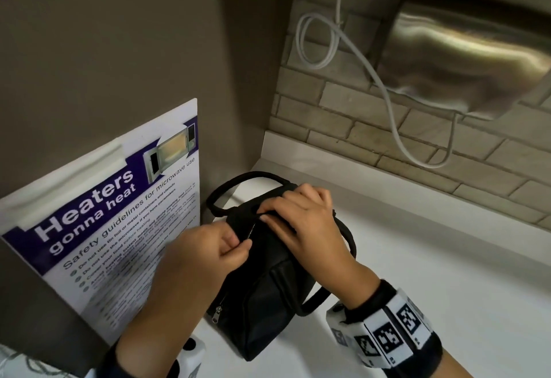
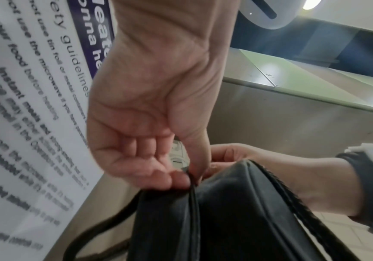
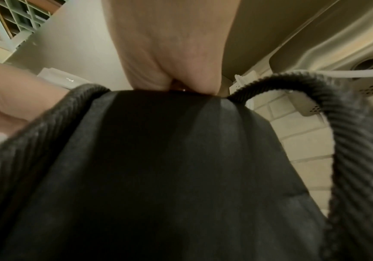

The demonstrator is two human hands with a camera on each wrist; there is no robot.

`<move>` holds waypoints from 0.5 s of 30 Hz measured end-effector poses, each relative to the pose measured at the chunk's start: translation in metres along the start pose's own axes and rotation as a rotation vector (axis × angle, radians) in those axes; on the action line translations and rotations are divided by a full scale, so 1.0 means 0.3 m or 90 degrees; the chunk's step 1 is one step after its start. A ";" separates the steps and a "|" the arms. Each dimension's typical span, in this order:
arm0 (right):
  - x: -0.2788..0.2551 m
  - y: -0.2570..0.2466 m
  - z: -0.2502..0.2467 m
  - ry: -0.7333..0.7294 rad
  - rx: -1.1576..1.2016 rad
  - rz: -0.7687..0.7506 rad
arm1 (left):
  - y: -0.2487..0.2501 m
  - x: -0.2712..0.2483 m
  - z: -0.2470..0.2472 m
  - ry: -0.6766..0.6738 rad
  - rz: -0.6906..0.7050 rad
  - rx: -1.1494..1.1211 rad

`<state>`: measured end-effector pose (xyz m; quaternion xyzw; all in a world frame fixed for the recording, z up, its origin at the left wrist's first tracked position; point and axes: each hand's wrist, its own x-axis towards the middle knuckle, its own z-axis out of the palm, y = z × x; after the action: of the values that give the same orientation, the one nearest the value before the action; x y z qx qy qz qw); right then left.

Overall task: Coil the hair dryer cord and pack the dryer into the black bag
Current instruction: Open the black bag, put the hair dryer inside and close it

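Note:
The black bag [image 1: 268,288] stands on the white counter [image 1: 447,273], close to the corner. My left hand [image 1: 247,246] pinches a thin black tab at the bag's top seam between thumb and forefinger; the left wrist view shows the pinch [image 2: 189,174]. My right hand [image 1: 274,213] lies over the far end of the top, fingers curled round the fabric there. In the right wrist view the bag [image 3: 158,159] fills the frame, its ribbed strap [image 3: 348,141] looping to the right. No hair dryer or dryer cord shows in any view.
A microwave safety poster [image 1: 104,213] leans against the wall just left of the bag. A steel wall-mounted hand dryer [image 1: 462,55] hangs on the brick wall at upper right, its white cable [image 1: 387,94] looping down beside it. A side zipper pull [image 1: 217,315] hangs on the bag.

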<state>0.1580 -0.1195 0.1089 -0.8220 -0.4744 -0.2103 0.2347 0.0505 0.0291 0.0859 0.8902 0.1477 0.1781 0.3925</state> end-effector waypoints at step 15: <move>-0.022 0.003 0.021 0.037 0.024 0.097 | -0.183 0.030 0.109 -0.384 -0.271 0.012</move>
<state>0.1565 -0.1208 0.0998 -0.8448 -0.4069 -0.2069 0.2793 0.0660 0.0472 0.0261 0.8554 0.2090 -0.1793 0.4387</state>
